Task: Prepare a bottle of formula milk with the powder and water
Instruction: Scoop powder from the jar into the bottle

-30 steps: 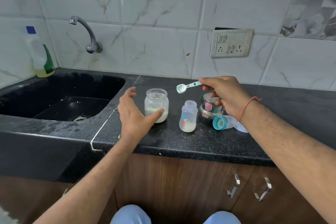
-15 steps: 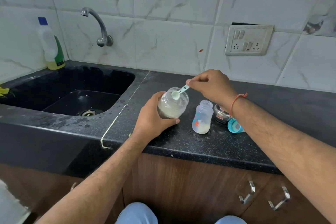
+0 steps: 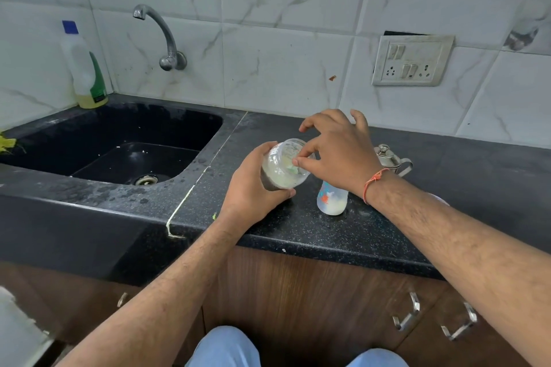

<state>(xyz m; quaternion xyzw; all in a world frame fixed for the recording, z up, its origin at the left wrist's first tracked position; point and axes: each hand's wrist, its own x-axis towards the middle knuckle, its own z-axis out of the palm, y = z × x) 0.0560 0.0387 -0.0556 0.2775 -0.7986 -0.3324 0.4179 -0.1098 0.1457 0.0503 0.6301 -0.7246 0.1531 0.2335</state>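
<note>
My left hand [image 3: 250,188] grips a clear glass jar of white powder [image 3: 283,168], tilted toward the right above the black counter [image 3: 298,226]. My right hand [image 3: 334,152] pinches a pale green scoop [image 3: 293,169] whose bowl is down inside the jar's mouth; the other fingers are spread. A small baby bottle [image 3: 331,198] with an orange print and some white powder at its bottom stands open on the counter, just right of the jar and partly hidden under my right wrist.
A small steel pot [image 3: 389,158] sits behind my right wrist. A black sink [image 3: 119,143] with a wall tap [image 3: 161,33] lies to the left, a detergent bottle [image 3: 85,68] in its corner. A socket plate [image 3: 413,61] is on the tiled wall. Cabinet handles [image 3: 407,316] are below.
My left hand has picked the jar up and tilted it. My right hand brought the scoop from above the counter into the jar's mouth. The camera view shifted right and closer.
</note>
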